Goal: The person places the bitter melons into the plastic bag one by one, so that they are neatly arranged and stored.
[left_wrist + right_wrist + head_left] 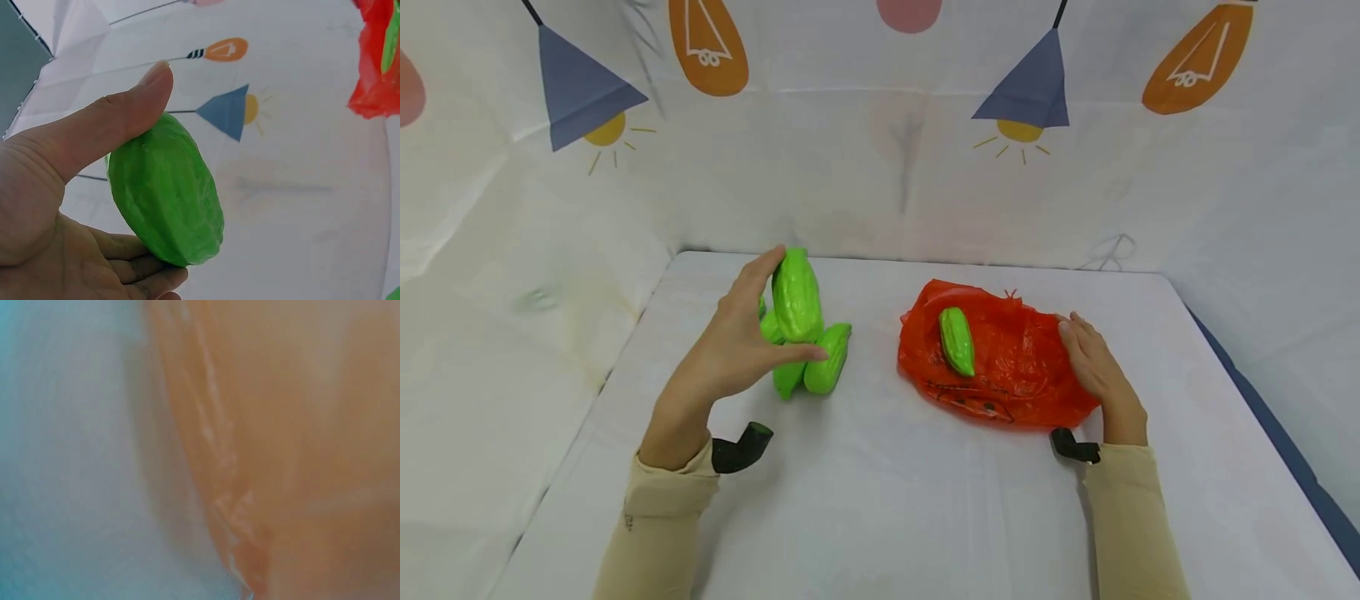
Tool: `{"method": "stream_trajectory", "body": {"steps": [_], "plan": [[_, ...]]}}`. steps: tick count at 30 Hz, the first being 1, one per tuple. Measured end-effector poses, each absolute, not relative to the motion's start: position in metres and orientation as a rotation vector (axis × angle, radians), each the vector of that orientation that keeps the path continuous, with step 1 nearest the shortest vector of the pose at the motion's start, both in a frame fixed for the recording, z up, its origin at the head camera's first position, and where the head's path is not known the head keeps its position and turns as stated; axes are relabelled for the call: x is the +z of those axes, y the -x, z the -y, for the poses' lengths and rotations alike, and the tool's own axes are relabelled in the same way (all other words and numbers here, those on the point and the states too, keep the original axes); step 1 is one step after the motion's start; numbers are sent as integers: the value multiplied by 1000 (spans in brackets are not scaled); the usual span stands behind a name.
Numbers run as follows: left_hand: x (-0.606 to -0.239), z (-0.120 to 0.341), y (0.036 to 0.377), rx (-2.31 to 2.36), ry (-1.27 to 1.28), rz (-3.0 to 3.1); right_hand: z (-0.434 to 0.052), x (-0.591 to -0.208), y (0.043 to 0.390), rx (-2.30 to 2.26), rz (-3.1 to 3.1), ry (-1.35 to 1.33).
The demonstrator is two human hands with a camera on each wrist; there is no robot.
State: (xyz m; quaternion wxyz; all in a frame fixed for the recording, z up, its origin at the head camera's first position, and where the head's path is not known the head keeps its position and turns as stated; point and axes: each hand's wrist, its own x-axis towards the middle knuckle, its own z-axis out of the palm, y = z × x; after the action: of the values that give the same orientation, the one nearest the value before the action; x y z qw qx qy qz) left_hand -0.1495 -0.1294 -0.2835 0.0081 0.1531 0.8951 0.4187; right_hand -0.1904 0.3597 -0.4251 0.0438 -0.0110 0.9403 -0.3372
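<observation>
My left hand (730, 346) holds a bright green ridged gourd (797, 296), raised above the left part of the table. In the left wrist view the thumb lies at the upper end of the gourd (169, 194), with the fingers under its lower end. Several similar green gourds (827, 358) lie behind and below it, partly hidden by the hand. To the right is a crumpled red plastic bag (1022, 367) with one green gourd (957, 342) on it. My right hand (1093, 362) grips the right edge of the bag, thumb on its near side.
The white table (887, 500) has its back edge against a white cloth wall (820, 175) printed with lamps and bulbs. Dark wrist mounts (741, 448) stick out inward from both sleeves. The right wrist view is blurred, showing reddish plastic (212, 437) close up.
</observation>
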Motion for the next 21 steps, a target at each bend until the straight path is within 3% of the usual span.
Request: {"method": "stream_trajectory", "body": {"steps": [21], "plan": [[-281, 85, 119, 1568, -838, -2746, -361, -425, 193, -1004, -2836, -23]]}}
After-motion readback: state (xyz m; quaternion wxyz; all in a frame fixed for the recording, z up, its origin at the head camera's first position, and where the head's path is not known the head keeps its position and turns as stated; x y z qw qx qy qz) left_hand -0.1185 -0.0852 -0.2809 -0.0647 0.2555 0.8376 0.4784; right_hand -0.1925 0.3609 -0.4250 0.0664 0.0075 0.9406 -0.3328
